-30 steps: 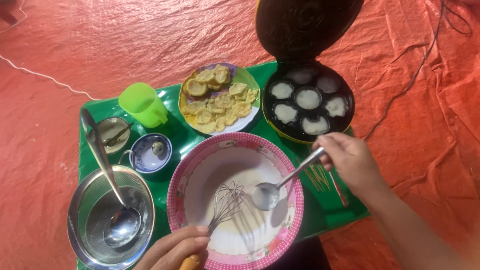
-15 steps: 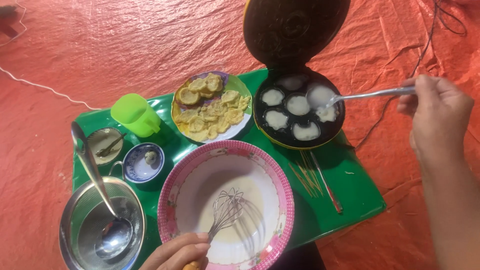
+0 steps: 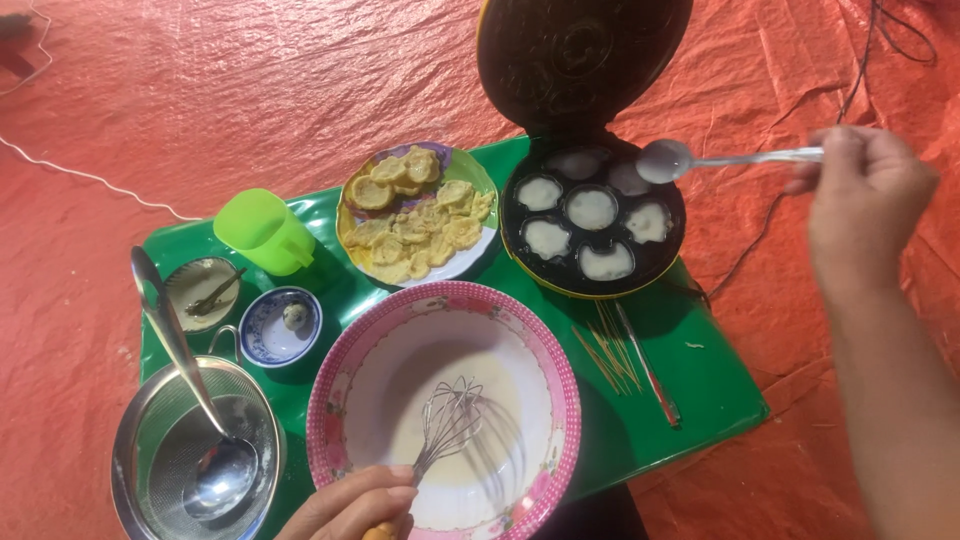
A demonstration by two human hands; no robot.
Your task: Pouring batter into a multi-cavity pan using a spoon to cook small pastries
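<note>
Batter-coated spoon (image 3: 668,160) pinched in right hand (image 3: 865,195) (left hand (image 3: 350,503) gripping whisk (image 3: 445,430)) over round mould pan (image 3: 592,222).

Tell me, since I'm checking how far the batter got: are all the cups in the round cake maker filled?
Nearly all look filled. The cake maker shows pale batter in its cups; the spoon in the right hand partly hides one.

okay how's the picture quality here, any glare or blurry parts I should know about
Head view: mostly sharp and evenly lit; soft glare streaks on the wrinkled red tarp and sheen on the green plastic tray; the right hand with its metal spoon is slightly motion-blurred; the left hand is cut off by the bottom edge.
</note>
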